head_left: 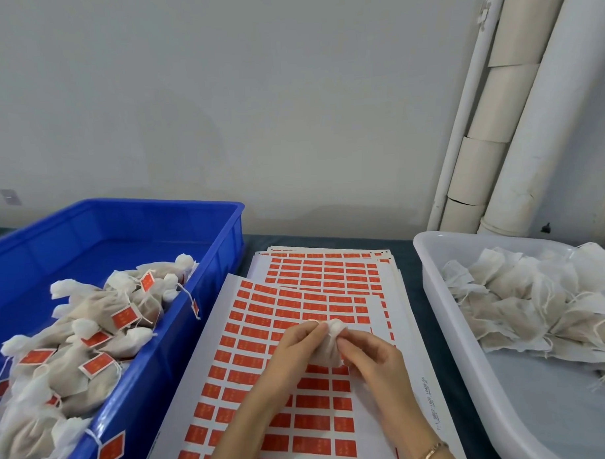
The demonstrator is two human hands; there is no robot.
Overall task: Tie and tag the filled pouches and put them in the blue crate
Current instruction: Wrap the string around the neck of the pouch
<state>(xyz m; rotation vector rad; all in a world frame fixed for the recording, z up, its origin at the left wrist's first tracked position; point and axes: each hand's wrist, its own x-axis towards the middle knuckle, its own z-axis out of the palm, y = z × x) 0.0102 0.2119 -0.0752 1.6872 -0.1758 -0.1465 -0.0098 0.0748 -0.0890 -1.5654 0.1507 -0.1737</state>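
From the head view, the left grip (293, 348) and the right grip (372, 359) meet in front of the person. Both are closed on one filled pouch (327, 350), the fingers curled and pinching around its gathered neck. The white top of the pouch pokes up just beyond the fingertips. The pouch hangs between the two grips, just above the label sheets (301, 418) on the tabletop beneath them.

The pouch looks light and soft. Its thin fabric over a loose filling would probably sag and shift when squeezed. The neck or the string seems the safer place to hold, since a hard pull on the belly could tear it.

The blue crate (225, 215), left of the left grip, holds tagged pouches. The white tub (433, 293), right of the right grip, holds untagged ones.

The fingers hide the string, so it is unclear whether a knot is made. The print on the labels is too small to read. The frame cuts off the near ends of the crate and the tub.
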